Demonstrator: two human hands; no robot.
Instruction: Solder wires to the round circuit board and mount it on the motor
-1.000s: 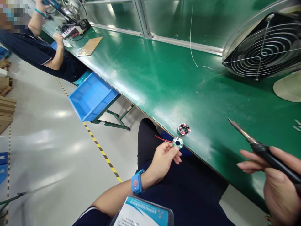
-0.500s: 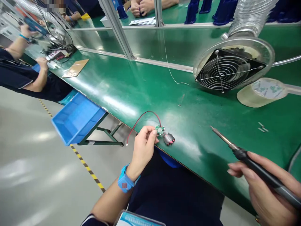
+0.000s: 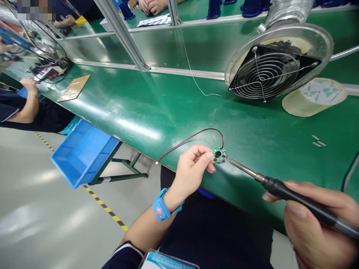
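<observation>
My left hand (image 3: pixel 193 168), with a blue band at its wrist, pinches the left edge of a small round green circuit board (image 3: pixel 219 154) above the table's front edge. A red and black wire (image 3: pixel 190 136) loops from the board to a small white connector (image 3: pixel 157 162). Wrapped round the black handle of a soldering iron (image 3: pixel 280 188) is my right hand (image 3: pixel 314 220). The iron's tip is at the board's right edge; whether it touches cannot be made out. The dark motor part is mostly hidden behind the board.
A fan with a round duct (image 3: pixel 262 78) stands at the back right, beside a tape roll (image 3: pixel 312 99). Small pale pieces (image 3: pixel 318 141) lie at right. A blue bin (image 3: pixel 84 153), cardboard (image 3: pixel 74 88) and a co-worker's arm (image 3: pixel 30 101) are at left.
My left hand has moved right with the board, which now faces the camera more. The iron in my right hand has come left to the board's edge.
</observation>
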